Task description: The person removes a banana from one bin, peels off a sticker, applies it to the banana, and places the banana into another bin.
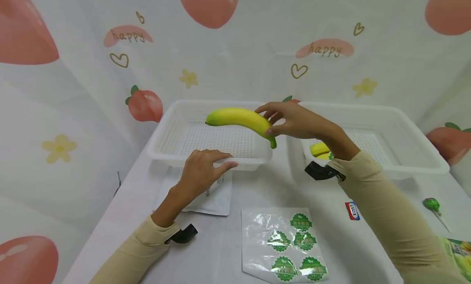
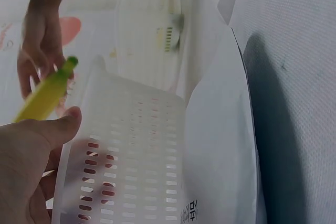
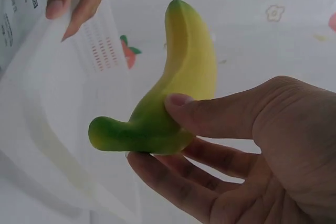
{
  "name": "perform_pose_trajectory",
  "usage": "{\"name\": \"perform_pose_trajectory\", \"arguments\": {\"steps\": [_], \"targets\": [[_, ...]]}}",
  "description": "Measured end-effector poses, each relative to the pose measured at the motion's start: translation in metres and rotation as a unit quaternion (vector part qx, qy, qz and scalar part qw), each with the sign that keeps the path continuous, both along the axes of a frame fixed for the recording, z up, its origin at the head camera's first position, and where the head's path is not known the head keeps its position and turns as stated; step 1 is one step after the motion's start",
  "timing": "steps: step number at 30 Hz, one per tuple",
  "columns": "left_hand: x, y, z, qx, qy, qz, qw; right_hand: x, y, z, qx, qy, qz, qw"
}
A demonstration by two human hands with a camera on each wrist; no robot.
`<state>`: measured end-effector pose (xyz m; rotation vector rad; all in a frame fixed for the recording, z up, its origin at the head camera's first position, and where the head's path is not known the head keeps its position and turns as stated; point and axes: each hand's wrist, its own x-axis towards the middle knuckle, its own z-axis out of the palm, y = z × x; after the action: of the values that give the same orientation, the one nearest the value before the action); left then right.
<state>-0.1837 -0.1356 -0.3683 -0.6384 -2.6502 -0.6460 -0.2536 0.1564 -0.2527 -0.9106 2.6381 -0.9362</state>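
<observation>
A yellow banana [image 1: 235, 116] with green ends is held in the air above the left white basket [image 1: 217, 141]. My right hand [image 1: 299, 120] pinches it near the stem, thumb on one side and fingers on the other, as the right wrist view shows of the banana [image 3: 197, 61]. My left hand [image 1: 200, 169] grips the front rim of that basket. In the left wrist view its thumb lies at the rim and its fingers show dimly through the slotted wall [image 2: 131, 145]. No other item shows inside the left basket.
Another white basket [image 1: 412, 141] stands at the right with yellow fruit [image 1: 320, 149] inside, partly behind the right wrist. A white packet [image 1: 217, 200] lies under the left basket's front. Nearer are a sheet of green stickers [image 1: 281, 245], a small red-blue wrapper [image 1: 352, 211] and a green lollipop [image 1: 432, 204].
</observation>
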Motion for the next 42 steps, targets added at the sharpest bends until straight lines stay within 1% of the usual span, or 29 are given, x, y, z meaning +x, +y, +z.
{"name": "perform_pose_trajectory", "arguments": {"steps": [3, 7, 10, 13, 15, 18, 23, 30, 32, 34, 37, 39, 40, 42], "targets": [[0.001, 0.0, 0.0, 0.001, 0.004, 0.0, 1.0, 0.021, 0.019, -0.001, -0.005, 0.028, 0.002, 1.0], [0.002, -0.001, 0.001, 0.005, 0.004, -0.001, 1.0, 0.052, 0.043, -0.012, -0.023, 0.029, -0.003, 0.999], [0.003, -0.001, 0.002, 0.011, -0.003, -0.001, 0.9999, 0.074, 0.057, -0.026, -0.036, 0.018, -0.001, 0.999], [0.003, -0.002, 0.002, 0.01, -0.003, 0.0, 0.9999, 0.093, 0.067, -0.04, -0.033, 0.01, -0.003, 0.999], [0.003, -0.003, 0.001, 0.011, -0.001, 0.0, 0.9999, 0.103, 0.072, -0.051, -0.029, 0.006, -0.003, 1.0], [0.004, -0.003, 0.002, 0.009, 0.008, -0.005, 0.9999, 0.113, 0.077, -0.065, -0.014, -0.004, -0.006, 1.0], [0.004, -0.005, 0.003, 0.01, 0.01, -0.01, 0.9998, 0.116, 0.081, -0.086, -0.003, -0.016, -0.006, 1.0], [0.004, -0.005, 0.003, 0.008, 0.008, -0.014, 0.9998, 0.106, 0.082, -0.112, 0.009, -0.011, -0.013, 1.0], [0.005, -0.004, 0.003, 0.007, 0.016, -0.017, 0.9997, 0.104, 0.082, -0.118, 0.011, -0.008, -0.016, 1.0], [0.006, -0.001, 0.002, 0.011, 0.039, -0.027, 0.9988, 0.101, 0.082, -0.122, 0.01, -0.008, -0.017, 1.0], [0.011, 0.008, 0.002, 0.027, 0.086, -0.066, 0.9937, 0.099, 0.082, -0.127, 0.004, -0.012, -0.017, 1.0], [0.017, 0.017, 0.003, 0.038, 0.111, -0.104, 0.9877, 0.097, 0.082, -0.128, -0.001, -0.02, -0.019, 1.0], [0.021, 0.022, 0.003, 0.039, 0.115, -0.122, 0.985, 0.097, 0.082, -0.129, -0.003, -0.024, -0.021, 0.999], [0.031, 0.032, 0.003, 0.032, 0.102, -0.156, 0.9819, 0.096, 0.082, -0.13, -0.005, -0.031, -0.026, 0.999]]}}
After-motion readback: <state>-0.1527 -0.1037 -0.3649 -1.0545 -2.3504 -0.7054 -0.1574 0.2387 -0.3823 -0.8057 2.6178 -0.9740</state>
